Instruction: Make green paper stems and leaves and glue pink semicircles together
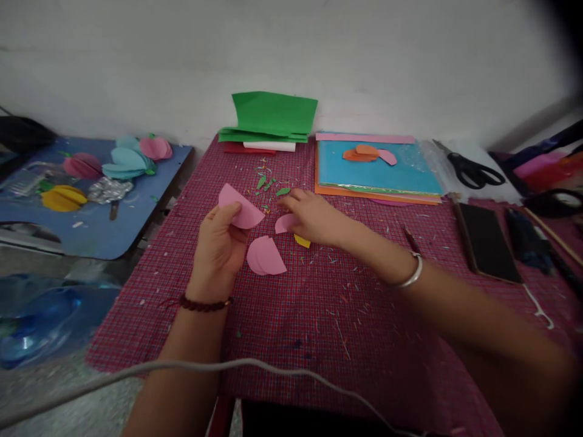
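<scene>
Between the thumb and fingers of my left hand (223, 233) is a pink folded paper half circle (243, 209), raised above the cloth. My right hand (312, 215) is closed, its fingers bent and together; what they hold, if anything, is hidden. A smaller pink paper piece (283, 224) shows at its left side, partly covered by it. Under its heel a yellow paper piece (302, 241) sticks out. Overlapping pink half circles (265, 256) lie on the cloth below and between both hands. Small green paper leaves (261, 182) are scattered just beyond the fingers.
Green paper sheets (276, 112) lean against the wall. A stack of coloured sheets (373, 173) bears orange cutouts. Scissors (471, 170) and a phone (489, 243) lie right. Paper fruits (130, 162) sit on a blue table at left. A white cable (246, 362) crosses the foreground.
</scene>
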`<state>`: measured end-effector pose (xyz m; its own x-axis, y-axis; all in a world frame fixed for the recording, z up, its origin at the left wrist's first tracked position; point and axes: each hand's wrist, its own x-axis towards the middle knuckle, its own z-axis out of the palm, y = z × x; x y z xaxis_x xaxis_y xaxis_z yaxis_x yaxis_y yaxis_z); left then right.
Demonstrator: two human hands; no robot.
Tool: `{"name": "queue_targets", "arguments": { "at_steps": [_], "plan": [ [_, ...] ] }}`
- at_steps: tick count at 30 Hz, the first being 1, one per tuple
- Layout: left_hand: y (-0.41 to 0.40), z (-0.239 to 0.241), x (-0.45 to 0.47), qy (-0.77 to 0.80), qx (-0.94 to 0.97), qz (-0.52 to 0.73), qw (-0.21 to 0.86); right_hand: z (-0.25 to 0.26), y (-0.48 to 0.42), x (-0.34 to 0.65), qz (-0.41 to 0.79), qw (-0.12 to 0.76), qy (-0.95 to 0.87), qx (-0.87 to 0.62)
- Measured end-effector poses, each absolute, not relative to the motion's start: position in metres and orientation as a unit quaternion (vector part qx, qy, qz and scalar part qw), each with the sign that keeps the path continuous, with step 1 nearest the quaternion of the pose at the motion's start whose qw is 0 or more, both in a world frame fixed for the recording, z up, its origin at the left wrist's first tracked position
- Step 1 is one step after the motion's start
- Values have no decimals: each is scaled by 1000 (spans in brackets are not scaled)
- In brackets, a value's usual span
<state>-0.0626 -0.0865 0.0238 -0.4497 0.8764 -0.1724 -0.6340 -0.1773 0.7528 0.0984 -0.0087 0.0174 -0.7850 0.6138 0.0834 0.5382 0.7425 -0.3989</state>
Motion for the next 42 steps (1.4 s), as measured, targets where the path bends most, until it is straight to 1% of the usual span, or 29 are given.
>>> {"name": "queue_targets", "arguments": {
  "at_steps": [2,4,6,12,19,21,23,25,28,30,32,36,39,42],
  "plan": [
    [-87,23,-63,402,159,744,509,18,-23,98,150,96,-956,-231],
    [-87,23,-63,402,167,742,510,14,-38,99,171,66,-971,-156],
    [-88,23,-62,398,171,741,513,8,-46,99,176,50,-975,-129],
    [-88,19,-59,368,198,740,526,0,-38,89,171,54,-977,-118],
    [-90,18,-56,407,205,716,529,1,-39,81,153,61,-978,-129],
    [-92,18,-54,421,216,705,529,3,-39,89,148,71,-976,-140],
    [-94,16,-50,434,238,690,529,8,-38,102,157,99,-968,-168],
    [-98,13,-43,449,282,660,533,15,-38,121,195,151,-944,-220],
    [-105,9,-26,492,377,577,532,26,-45,150,343,229,-869,-274],
    [-110,7,-14,528,440,512,515,30,-55,165,457,241,-814,-265],
    [-115,4,-2,549,499,452,495,28,-67,173,518,239,-775,-274],
    [-124,-6,15,543,554,390,496,13,-86,179,522,259,-733,-351],
    [-128,-11,23,531,497,417,545,7,-91,186,514,281,-712,-387],
    [-125,-6,30,519,436,429,596,13,-91,197,508,313,-680,-426]
  ]
}}
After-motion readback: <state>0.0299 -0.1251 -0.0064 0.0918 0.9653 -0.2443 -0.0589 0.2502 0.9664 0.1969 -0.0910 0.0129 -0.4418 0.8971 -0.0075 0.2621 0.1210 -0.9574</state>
